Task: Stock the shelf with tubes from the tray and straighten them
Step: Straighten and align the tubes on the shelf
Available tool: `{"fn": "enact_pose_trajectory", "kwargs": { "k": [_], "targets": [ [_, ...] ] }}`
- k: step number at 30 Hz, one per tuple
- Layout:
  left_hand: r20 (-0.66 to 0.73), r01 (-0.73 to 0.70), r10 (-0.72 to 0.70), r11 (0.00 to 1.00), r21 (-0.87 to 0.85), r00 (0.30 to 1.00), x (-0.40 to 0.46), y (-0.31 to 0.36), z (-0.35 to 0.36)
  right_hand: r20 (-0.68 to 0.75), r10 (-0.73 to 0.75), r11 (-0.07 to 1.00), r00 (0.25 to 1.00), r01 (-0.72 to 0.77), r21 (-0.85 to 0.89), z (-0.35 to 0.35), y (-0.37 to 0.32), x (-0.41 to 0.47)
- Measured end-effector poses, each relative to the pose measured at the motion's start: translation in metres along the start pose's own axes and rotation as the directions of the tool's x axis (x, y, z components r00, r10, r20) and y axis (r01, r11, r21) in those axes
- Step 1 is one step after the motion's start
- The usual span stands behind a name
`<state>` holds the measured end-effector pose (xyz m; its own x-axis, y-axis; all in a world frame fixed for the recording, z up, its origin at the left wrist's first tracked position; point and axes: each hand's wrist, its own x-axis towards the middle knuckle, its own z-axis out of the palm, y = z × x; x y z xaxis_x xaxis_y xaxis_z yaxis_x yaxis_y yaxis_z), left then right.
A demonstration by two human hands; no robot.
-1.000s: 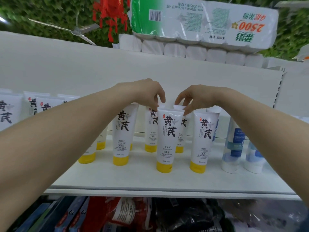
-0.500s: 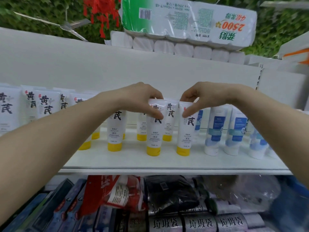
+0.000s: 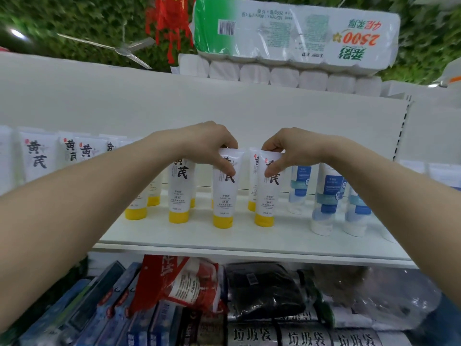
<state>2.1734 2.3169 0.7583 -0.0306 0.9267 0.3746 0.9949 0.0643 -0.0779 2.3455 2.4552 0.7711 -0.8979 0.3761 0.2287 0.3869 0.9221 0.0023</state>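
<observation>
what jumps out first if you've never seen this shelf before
Two hands meet mid-shelf: the left hand pinches the top of one yellow-capped tube, the right hand the next tube. Above, an upside-down toilet paper pack sits on the top shelf.

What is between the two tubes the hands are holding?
In the head view, a tube further back peeks through the gap between the left-hand tube and right-hand tube.

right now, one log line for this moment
left hand pinches tube | right hand pinches next tube | both upright on shelf
</observation>
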Motion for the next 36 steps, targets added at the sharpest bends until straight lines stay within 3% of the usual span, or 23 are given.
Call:
{"fn": "enact_pose_trajectory", "kwargs": {
  "k": [27,33,36],
  "targets": [
    [-0.035,0.004,-0.005,1.0,-0.029,0.999,-0.003,-0.012,0.004,0.084,0.107,0.989,0.991,-0.114,0.089,-0.002,-0.014,0.002],
    [0.013,0.045,-0.044,0.999,-0.025,0.999,0.0,-0.009,0.003,0.05,0.105,0.982,0.993,-0.111,0.155,-0.017,-0.007,-0.009],
    [-0.008,0.083,-0.083,0.995,-0.064,0.996,0.003,-0.005,-0.002,-0.05,0.111,0.979,0.993,-0.1,0.176,-0.032,0.01,-0.024]
  ]
}}
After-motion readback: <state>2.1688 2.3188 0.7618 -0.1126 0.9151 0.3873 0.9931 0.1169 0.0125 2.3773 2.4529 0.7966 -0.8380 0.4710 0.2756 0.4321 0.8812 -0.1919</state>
